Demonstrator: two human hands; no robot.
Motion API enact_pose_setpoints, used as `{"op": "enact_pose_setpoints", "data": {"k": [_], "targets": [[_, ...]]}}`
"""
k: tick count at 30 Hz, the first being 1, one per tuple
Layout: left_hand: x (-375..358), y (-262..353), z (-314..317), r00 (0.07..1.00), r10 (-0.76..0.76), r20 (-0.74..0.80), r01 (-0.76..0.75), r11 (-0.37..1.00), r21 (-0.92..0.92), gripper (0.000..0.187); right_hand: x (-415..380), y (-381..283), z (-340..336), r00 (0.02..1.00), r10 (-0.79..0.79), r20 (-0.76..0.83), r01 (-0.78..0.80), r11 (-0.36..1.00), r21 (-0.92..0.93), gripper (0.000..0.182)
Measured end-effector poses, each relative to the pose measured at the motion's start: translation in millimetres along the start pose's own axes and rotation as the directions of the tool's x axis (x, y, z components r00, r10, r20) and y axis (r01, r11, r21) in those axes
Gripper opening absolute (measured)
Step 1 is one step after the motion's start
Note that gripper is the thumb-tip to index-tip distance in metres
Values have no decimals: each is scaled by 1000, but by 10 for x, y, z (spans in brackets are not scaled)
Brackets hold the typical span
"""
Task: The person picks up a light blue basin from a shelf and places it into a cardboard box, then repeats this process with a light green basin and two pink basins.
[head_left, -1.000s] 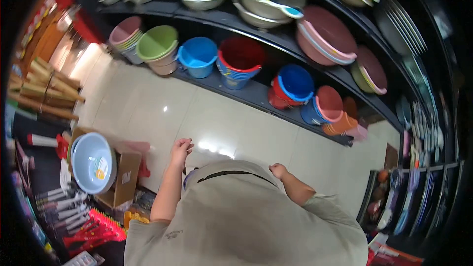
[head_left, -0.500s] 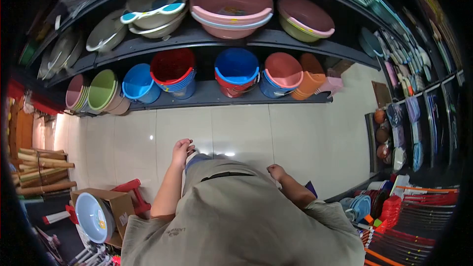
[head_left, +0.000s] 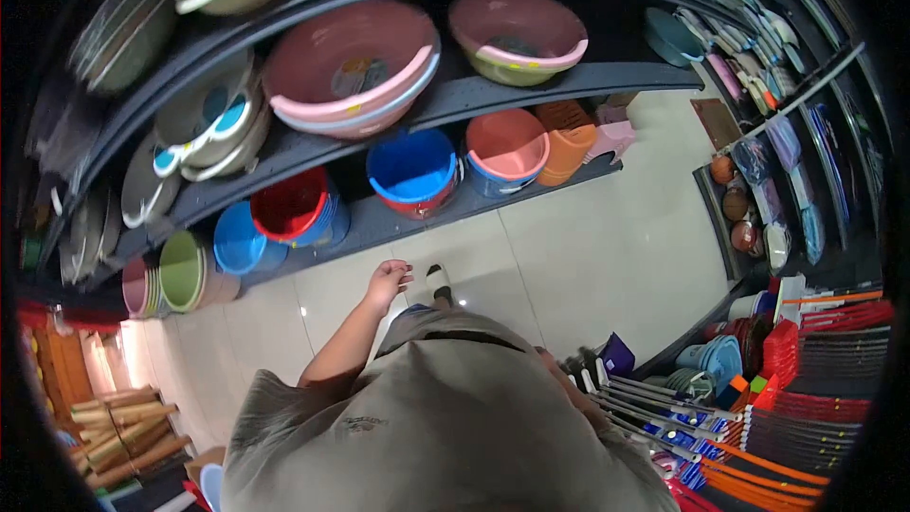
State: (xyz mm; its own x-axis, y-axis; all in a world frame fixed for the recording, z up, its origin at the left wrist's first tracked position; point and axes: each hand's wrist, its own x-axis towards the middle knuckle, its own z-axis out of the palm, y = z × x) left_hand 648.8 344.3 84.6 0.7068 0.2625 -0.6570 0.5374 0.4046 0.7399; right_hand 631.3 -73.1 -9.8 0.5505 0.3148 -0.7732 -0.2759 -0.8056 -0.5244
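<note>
My left hand (head_left: 389, 284) hangs in front of me over the tiled floor, with nothing in it. Its fingers are loosely bent and apart. Beyond it, on the lowest shelf, stand a blue bucket (head_left: 411, 166) and a stack topped by a red bucket (head_left: 289, 204); the hand touches neither. My right hand is hidden by my shirt (head_left: 464, 417). Only part of the right forearm (head_left: 572, 387) shows, close to long handles (head_left: 654, 403) on that side.
Pink basins (head_left: 346, 66) sit on the shelf above the buckets. A rack of packaged goods (head_left: 787, 142) stands on the right, with balls (head_left: 736, 204) at its foot. Bundled wooden poles (head_left: 128, 436) lie at lower left. Pale tiles (head_left: 607, 246) cover the floor.
My view has turned to the right and come nearer the shelves. A shoe now shows ahead of me. My right hand has gone out of sight behind my body.
</note>
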Motion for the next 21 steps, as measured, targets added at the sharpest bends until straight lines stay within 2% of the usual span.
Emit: {"op": "enact_pose_setpoints", "data": {"k": [5, 8, 10, 11, 13, 14, 15, 16, 17, 18, 20, 21], "targets": [[847, 812, 529, 986, 62, 155, -75, 994, 76, 22, -58, -591, -557, 996, 28, -83, -33, 997, -64, 45], [1251, 1180, 806, 962, 136, 238, -163, 982, 98, 23, 170, -610, -839, 992, 53, -111, -66, 990, -120, 45], [1482, 1315, 906, 953, 131, 274, -162, 982, 95, 25, 583, -462, -765, 959, 198, -203, -170, 974, 148, 46], [1550, 1407, 963, 937, 158, 312, -201, 973, 110, 24, 710, -527, -835, 957, 209, -201, -181, 972, 150, 46], [1619, 1473, 1034, 921, 165, 352, -223, 966, 130, 22, 975, -730, -963, 986, -54, -160, 41, 995, -87, 45], [1610, 1491, 1059, 903, 212, 373, -269, 957, 107, 22, 1003, -824, -927, 988, -38, -153, 27, 997, -76, 45], [1650, 1592, 1100, 877, 275, 394, -331, 940, 80, 22, 1103, -971, -943, 962, 58, -265, -72, 996, -44, 44], [1650, 1653, 1127, 876, 274, 397, -332, 940, 83, 22, 1169, -1069, -993, 916, 154, -370, -167, 986, -4, 43], [1625, 1678, 1134, 859, 307, 410, -361, 931, 59, 23, 1268, -1073, -1003, 881, 63, -468, -103, 993, -60, 41], [1634, 1730, 1148, 841, 339, 421, -389, 921, 35, 24, 1332, -1148, -1096, 880, 65, -470, -103, 993, -55, 41], [1650, 1867, 1168, 827, 348, 441, -394, 919, 14, 27, 1394, -1365, -1354, 806, -1, -591, -56, 995, -78, 37], [1654, 1951, 1187, 817, 383, 431, -448, 892, 55, 27, 1493, -1391, -1461, 772, -2, -636, -24, 999, -32, 33]]}}
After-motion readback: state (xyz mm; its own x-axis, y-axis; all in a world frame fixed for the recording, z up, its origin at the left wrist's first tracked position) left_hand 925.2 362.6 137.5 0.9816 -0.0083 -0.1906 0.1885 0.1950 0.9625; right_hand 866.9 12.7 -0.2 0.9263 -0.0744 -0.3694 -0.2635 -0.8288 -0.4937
